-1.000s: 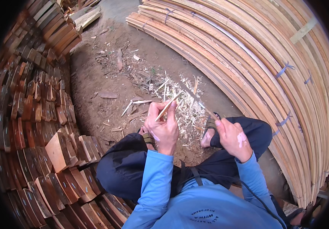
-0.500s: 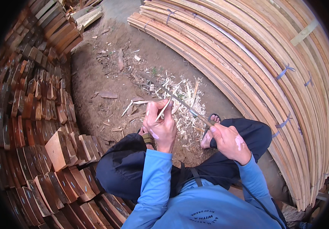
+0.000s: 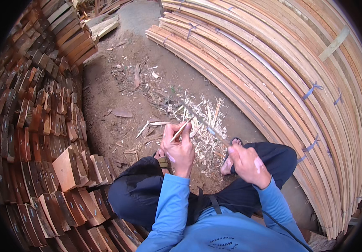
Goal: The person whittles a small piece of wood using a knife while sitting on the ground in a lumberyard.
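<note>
Pointing far and right, the thin stick (image 3: 182,129) sits pinched by the fingers of the left hand (image 3: 179,150), near the knife (image 3: 200,119) wrapped in the right hand's (image 3: 248,164) fingers. A slipping knife could nick the pinching fingers; a loose hold could drop the stick toward the wood shavings (image 3: 213,112).

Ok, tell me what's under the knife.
Pale shavings lie on soil below the knife; the strip it hides, and soil beneath thick shavings, can't be seen.

Blocks (image 3: 66,170) left, planks (image 3: 269,84) right, stick (image 3: 182,131) between
</note>
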{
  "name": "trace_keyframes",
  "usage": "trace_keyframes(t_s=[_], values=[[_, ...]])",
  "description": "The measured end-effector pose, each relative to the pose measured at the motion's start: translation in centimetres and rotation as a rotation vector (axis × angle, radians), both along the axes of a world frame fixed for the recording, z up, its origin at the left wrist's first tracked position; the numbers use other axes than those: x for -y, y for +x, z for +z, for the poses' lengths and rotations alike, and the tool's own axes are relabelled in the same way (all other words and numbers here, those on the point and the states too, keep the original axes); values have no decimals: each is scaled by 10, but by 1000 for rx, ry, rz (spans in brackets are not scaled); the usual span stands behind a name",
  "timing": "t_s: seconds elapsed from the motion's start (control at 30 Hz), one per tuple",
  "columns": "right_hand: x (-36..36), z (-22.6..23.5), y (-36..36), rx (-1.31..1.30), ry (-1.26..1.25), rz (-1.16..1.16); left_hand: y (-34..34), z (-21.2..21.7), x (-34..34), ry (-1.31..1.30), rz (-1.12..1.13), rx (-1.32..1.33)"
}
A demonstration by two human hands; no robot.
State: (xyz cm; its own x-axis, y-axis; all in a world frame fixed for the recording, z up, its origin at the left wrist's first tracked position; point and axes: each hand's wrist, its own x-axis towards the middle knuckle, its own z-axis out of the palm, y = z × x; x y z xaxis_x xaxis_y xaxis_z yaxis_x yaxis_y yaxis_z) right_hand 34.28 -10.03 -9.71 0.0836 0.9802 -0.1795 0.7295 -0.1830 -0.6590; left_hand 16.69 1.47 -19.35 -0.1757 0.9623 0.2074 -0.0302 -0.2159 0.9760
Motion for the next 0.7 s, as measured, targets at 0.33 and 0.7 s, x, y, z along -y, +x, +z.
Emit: trace_keyframes(t_s=[0.33,0.7], values=[[-26,-50,15,305,17,-157,8,21,11,114,-55,-9],[-56,-19,10,-888,-14,-402,21,17,21,-5,-289,201]])
